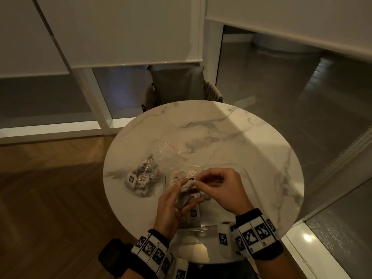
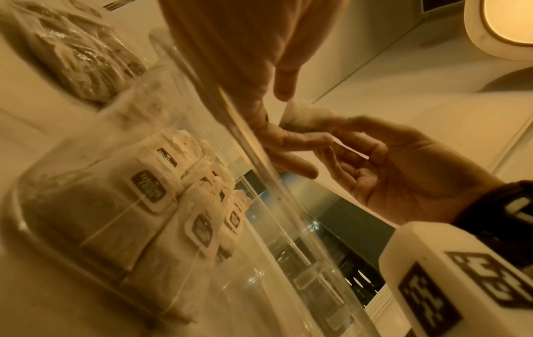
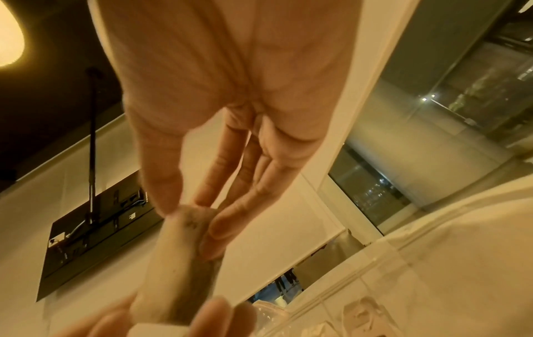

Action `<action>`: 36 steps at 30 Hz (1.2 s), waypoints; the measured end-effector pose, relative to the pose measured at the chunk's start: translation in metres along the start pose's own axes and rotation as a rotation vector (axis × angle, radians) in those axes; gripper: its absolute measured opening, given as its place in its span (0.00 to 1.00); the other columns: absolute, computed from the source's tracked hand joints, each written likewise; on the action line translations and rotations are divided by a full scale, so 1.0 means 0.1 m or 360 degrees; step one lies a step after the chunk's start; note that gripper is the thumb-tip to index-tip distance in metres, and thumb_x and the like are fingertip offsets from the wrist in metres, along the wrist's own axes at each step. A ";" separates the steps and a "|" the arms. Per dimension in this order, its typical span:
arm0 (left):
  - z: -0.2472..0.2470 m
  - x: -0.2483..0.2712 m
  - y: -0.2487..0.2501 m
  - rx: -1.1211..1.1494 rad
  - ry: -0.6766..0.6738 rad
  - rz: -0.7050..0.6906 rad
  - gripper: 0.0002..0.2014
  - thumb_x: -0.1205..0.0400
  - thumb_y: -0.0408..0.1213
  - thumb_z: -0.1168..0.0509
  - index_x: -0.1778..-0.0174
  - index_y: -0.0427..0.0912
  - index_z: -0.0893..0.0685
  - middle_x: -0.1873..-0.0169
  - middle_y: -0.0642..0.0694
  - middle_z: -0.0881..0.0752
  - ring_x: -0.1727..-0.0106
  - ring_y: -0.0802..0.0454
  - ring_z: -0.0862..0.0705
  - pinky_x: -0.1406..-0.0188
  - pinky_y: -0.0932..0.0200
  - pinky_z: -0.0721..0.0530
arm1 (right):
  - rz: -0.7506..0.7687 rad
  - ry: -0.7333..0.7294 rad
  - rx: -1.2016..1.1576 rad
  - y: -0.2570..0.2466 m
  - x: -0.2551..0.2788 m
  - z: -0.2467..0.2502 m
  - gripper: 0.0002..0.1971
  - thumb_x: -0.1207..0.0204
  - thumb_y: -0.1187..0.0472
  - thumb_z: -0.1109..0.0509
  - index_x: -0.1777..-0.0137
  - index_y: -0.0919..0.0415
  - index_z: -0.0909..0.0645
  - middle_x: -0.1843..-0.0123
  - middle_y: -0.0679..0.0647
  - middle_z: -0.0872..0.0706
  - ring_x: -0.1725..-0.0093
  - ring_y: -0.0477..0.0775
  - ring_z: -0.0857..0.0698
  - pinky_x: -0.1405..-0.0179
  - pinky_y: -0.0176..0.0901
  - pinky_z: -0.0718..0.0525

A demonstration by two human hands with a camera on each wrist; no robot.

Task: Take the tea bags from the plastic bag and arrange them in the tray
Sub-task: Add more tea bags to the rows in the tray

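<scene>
A soft, crumpled paper tea bag (image 1: 186, 195) is held over the clear plastic tray (image 1: 244, 174) at the round marble table's (image 1: 231, 133) 6 o'clock edge. It is pinched at the top by the right hand (image 1: 223, 188) and cupped below by the left hand's (image 1: 171, 206) curled fingers. Flat, tagged tea bags (image 2: 161, 205) are lined in the tray, partly hidden by the hands. At 9 o'clock lies the crinkled transparent plastic bag (image 1: 149, 170), its contents hard to make out.
</scene>
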State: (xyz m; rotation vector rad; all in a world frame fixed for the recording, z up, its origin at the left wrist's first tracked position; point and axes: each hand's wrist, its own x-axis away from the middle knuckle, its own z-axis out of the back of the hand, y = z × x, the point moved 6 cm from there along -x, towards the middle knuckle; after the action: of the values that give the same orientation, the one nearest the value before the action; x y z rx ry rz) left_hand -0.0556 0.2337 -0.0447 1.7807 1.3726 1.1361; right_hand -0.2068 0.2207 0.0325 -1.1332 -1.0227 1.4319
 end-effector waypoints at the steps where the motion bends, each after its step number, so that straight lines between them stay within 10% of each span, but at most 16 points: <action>1: 0.01 -0.01 -0.01 0.0003 0.0014 -0.0008 0.16 0.13 0.43 0.40 0.34 0.40 0.15 0.44 0.37 0.10 0.45 0.34 0.10 0.47 0.54 0.11 | 0.0006 0.0002 -0.0046 0.00 0.02 0.00 0.04 0.32 0.67 0.18 0.59 0.62 0.09 0.61 0.53 0.07 0.58 0.51 0.08 0.54 0.41 0.10; 13: 0.10 0.00 -0.02 0.0064 0.0049 -0.0217 0.12 0.23 0.17 0.32 0.50 0.35 0.12 0.49 0.36 0.10 0.53 0.46 0.09 0.59 0.60 0.11 | -0.0210 0.0041 -0.0026 0.25 0.10 0.03 0.11 0.36 0.69 0.16 0.55 0.59 0.09 0.57 0.51 0.07 0.62 0.47 0.09 0.60 0.37 0.12; 20: 0.07 0.02 0.00 0.0098 0.0041 -0.0155 0.12 0.16 0.22 0.40 0.41 0.36 0.16 0.52 0.38 0.09 0.54 0.46 0.09 0.57 0.56 0.10 | -0.0154 0.0062 -0.0057 0.16 0.14 0.08 0.06 0.30 0.68 0.20 0.53 0.66 0.11 0.61 0.59 0.09 0.67 0.52 0.10 0.69 0.37 0.14; 25: 0.03 0.00 -0.03 -0.0014 -0.0008 -0.0076 0.20 0.18 0.17 0.41 0.36 0.41 0.18 0.51 0.31 0.11 0.52 0.35 0.09 0.61 0.56 0.11 | -0.0020 0.0162 0.0268 0.11 0.11 0.15 0.06 0.33 0.65 0.17 0.59 0.55 0.08 0.67 0.43 0.09 0.68 0.42 0.13 0.65 0.32 0.17; 31: -0.07 0.01 -0.04 -0.0292 -0.0225 -0.0024 0.18 0.22 0.16 0.38 0.43 0.37 0.12 0.51 0.38 0.09 0.54 0.42 0.10 0.58 0.53 0.12 | 0.0012 -0.0111 0.0342 0.05 0.14 0.10 0.03 0.34 0.58 0.17 0.62 0.51 0.08 0.67 0.46 0.10 0.69 0.42 0.19 0.67 0.33 0.21; 36: -0.05 0.03 -0.05 -0.0264 -0.0339 0.0015 0.18 0.31 0.23 0.37 0.46 0.32 0.13 0.55 0.37 0.09 0.55 0.45 0.10 0.61 0.55 0.14 | 0.0000 0.0110 0.0243 0.09 0.12 0.12 0.10 0.37 0.67 0.16 0.58 0.56 0.10 0.68 0.48 0.10 0.68 0.42 0.16 0.67 0.32 0.20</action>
State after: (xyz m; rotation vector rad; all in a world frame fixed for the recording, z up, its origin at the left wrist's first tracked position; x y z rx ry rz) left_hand -0.0619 0.2379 -0.0463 1.7345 1.1139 1.0022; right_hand -0.2211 0.2310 0.0248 -1.0637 -0.8503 1.4357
